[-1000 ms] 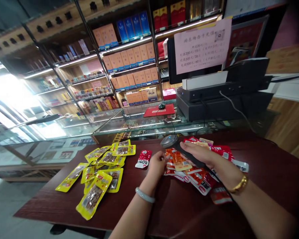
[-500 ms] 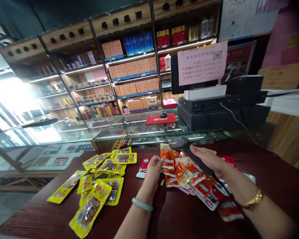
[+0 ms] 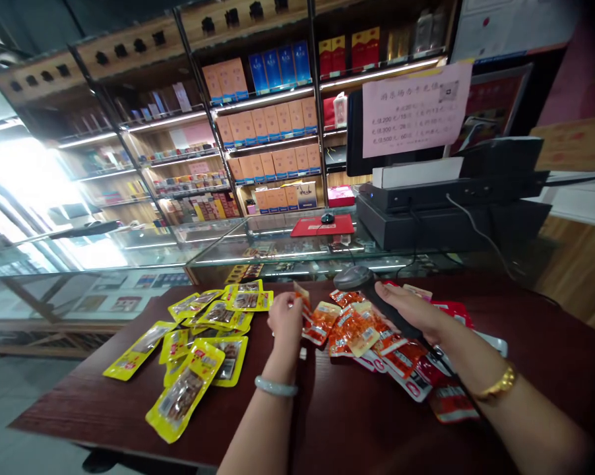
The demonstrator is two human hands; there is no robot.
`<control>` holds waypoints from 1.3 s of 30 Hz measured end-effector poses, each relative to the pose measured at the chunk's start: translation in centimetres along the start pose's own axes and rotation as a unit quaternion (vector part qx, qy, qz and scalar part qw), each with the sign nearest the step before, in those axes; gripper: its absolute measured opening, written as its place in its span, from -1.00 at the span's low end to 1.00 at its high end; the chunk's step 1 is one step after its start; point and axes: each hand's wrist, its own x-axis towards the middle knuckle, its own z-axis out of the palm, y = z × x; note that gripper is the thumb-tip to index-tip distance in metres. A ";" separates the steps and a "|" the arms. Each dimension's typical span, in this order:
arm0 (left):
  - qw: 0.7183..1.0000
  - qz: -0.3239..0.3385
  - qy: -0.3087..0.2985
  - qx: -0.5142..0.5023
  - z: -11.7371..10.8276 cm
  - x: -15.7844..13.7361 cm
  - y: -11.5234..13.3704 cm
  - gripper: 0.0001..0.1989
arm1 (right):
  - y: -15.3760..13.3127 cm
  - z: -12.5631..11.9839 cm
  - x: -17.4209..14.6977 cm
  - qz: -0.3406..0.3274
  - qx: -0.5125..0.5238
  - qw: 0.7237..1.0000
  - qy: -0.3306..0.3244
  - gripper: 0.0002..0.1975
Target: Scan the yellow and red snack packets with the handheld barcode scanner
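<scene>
My left hand point(image 3: 284, 323) is closed on the edge of an orange snack packet point(image 3: 303, 305), which stands tilted over the dark red table. Another orange packet point(image 3: 323, 319) lies just to its right. My right hand point(image 3: 412, 309) grips a black handheld barcode scanner point(image 3: 394, 315), its head pointing left above the heap of orange snack packets point(image 3: 347, 330). Red and white packets point(image 3: 410, 384) stick out from under that heap. On the left side lies a loose pile of yellow clear-windowed snack packets point(image 3: 183, 390). My left hand hides what lies directly behind it.
Behind the table runs a glass display counter point(image 3: 272, 245) with a red mat point(image 3: 322, 225) and a mouse point(image 3: 327, 218). A monitor with a pink sign point(image 3: 416, 112) and a black till point(image 3: 446, 221) stand at the right. The scanner's cable runs beneath my right forearm.
My left hand has moved left, bringing an orange packet away from the heap towards the yellow pile. The scanner stays in my right hand over the heap. The camera view has shifted slightly.
</scene>
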 end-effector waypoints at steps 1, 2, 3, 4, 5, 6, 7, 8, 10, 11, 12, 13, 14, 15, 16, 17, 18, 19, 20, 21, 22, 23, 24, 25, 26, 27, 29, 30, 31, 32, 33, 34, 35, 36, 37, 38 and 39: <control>0.999 -0.008 0.036 0.035 -0.9 0.2 0.1 -0.87 | 0.0 0.0 0.0 0.002 -0.005 1.000 0.000 -0.43; 0.995 -0.018 0.079 0.060 -1.6 0.3 0.2 -0.91 | 0.1 0.1 0.0 0.003 -0.008 1.000 -0.002 -0.43; 0.989 -0.023 0.120 0.082 -2.1 0.1 0.5 -0.86 | 0.1 0.2 0.0 0.001 -0.010 1.000 -0.003 -0.43; 0.983 -0.017 0.150 0.109 -2.4 -0.1 0.7 -0.78 | 0.0 0.2 -0.1 -0.001 -0.009 1.000 -0.004 -0.43; 0.978 -0.002 0.161 0.132 -2.4 -0.4 1.0 -0.72 | 0.0 0.3 -0.1 -0.004 -0.008 1.000 -0.004 -0.43; 0.977 0.021 0.144 0.154 -2.2 -0.9 1.2 -0.69 | 0.0 0.4 -0.2 -0.005 -0.006 1.000 -0.005 -0.43; 0.978 0.048 0.101 0.177 -1.8 -1.3 1.3 -0.68 | -0.1 0.5 -0.2 -0.004 -0.004 1.000 -0.003 -0.43; 0.976 0.072 0.040 0.204 -1.4 -1.7 1.4 -0.64 | -0.1 0.6 -0.2 -0.002 -0.003 1.000 0.000 -0.44; 0.958 0.104 -0.075 0.256 -0.5 -2.3 1.2 -0.48 | 0.0 0.7 -0.2 0.003 -0.001 1.000 0.001 -0.45; 0.948 0.111 -0.113 0.275 -0.2 -2.5 1.1 -0.40 | 0.0 0.7 -0.1 0.005 -0.001 1.000 0.000 -0.45; 0.941 0.115 -0.138 0.287 -0.1 -2.6 0.9 -0.33 | 0.1 0.7 -0.1 0.008 -0.001 1.000 0.000 -0.45; 0.937 0.120 -0.154 0.289 -0.1 -2.7 0.8 -0.29 | 0.2 0.7 -0.1 0.012 -0.002 1.000 -0.001 -0.45; 0.935 0.127 -0.164 0.286 -0.2 -2.7 0.7 -0.28 | 0.2 0.7 0.0 0.015 -0.004 1.000 -0.001 -0.45; 0.935 0.136 -0.170 0.280 -0.3 -2.6 0.6 -0.29 | 0.2 0.7 0.0 0.016 -0.007 1.000 0.001 -0.45; 0.934 0.144 -0.176 0.275 -0.4 -2.6 0.5 -0.31 | 0.3 0.8 0.0 0.015 -0.010 1.000 0.002 -0.44; 0.934 0.148 -0.181 0.271 -0.5 -2.5 0.5 -0.33 | 0.3 0.8 0.0 0.014 -0.012 1.000 0.004 -0.44; 0.934 0.146 -0.186 0.269 -0.5 -2.4 0.6 -0.34 | 0.2 0.9 0.0 0.012 -0.015 1.000 0.007 -0.44; 0.933 0.142 -0.191 0.269 -0.4 -2.4 0.6 -0.34 | 0.2 1.0 0.0 0.013 -0.018 1.000 0.012 -0.44; 0.933 0.138 -0.195 0.270 -0.2 -2.3 0.6 -0.33 | 0.2 1.0 0.0 0.015 -0.021 0.999 0.020 -0.44; 0.932 0.134 -0.200 0.270 0.1 -2.2 0.6 -0.32 | 0.2 1.1 -0.1 0.018 -0.023 0.999 0.025 -0.45; 0.933 0.127 -0.206 0.266 0.4 -2.1 0.6 -0.34 | 0.2 1.1 -0.1 0.020 -0.024 0.999 0.028 -0.45; 0.937 0.115 -0.212 0.254 0.7 -2.0 0.7 -0.37 | 0.2 1.1 -0.1 0.021 -0.023 0.999 0.025 -0.46; 0.943 0.098 -0.216 0.232 0.9 -1.9 0.7 -0.41 | 0.3 1.0 -0.1 0.020 -0.021 0.999 0.019 -0.46; 0.952 0.076 -0.218 0.202 1.1 -1.8 0.7 -0.46 | 0.3 0.9 0.0 0.019 -0.020 1.000 0.012 -0.46; 0.961 0.052 -0.214 0.167 1.3 -1.7 0.7 -0.52 | 0.4 0.8 0.0 0.017 -0.021 1.000 0.006 -0.46; 0.969 0.031 -0.205 0.131 1.4 -1.5 0.7 -0.57 | 0.5 0.7 0.0 0.015 -0.024 1.000 0.004 -0.45; 0.982 0.009 -0.175 0.068 1.4 -1.3 0.7 -0.64 | 0.5 0.6 0.0 0.010 -0.035 0.999 0.004 -0.43; 0.986 0.006 -0.161 0.045 1.4 -1.2 0.6 -0.66 | 0.5 0.6 -0.1 0.008 -0.040 0.999 0.004 -0.42; 0.988 0.006 -0.151 0.028 1.4 -1.2 0.5 -0.67 | 0.4 0.6 -0.1 0.006 -0.041 0.999 0.003 -0.41; 0.989 0.006 -0.146 0.016 1.4 -1.1 0.3 -0.67 | 0.3 0.7 -0.2 0.005 -0.038 0.999 0.003 -0.41; 0.990 0.007 -0.144 0.008 1.5 -1.1 0.2 -0.67 | 0.3 0.8 -0.3 0.005 -0.033 0.999 0.005 -0.42; 0.990 0.010 -0.142 0.005 1.6 -1.1 0.1 -0.66 | 0.2 0.9 -0.4 0.007 -0.025 1.000 0.007 -0.43; 0.990 0.014 -0.141 0.006 1.7 -1.1 0.0 -0.65 | 0.1 1.0 -0.4 0.007 -0.018 1.000 0.009 -0.43; 0.990 0.020 -0.138 0.008 1.9 -1.1 -0.1 -0.65 | 0.1 1.1 -0.5 0.008 -0.012 1.000 0.010 -0.44; 0.990 0.023 -0.135 0.009 2.0 -1.1 -0.1 -0.64 | 0.1 1.2 -0.5 0.010 -0.009 1.000 0.011 -0.44; 0.991 0.024 -0.134 0.008 2.1 -1.1 -0.1 -0.64 | 0.1 1.2 -0.5 0.012 -0.007 1.000 0.011 -0.44; 0.990 0.022 -0.136 0.007 2.0 -1.1 -0.1 -0.64 | 0.1 1.2 -0.5 0.014 -0.006 1.000 0.013 -0.44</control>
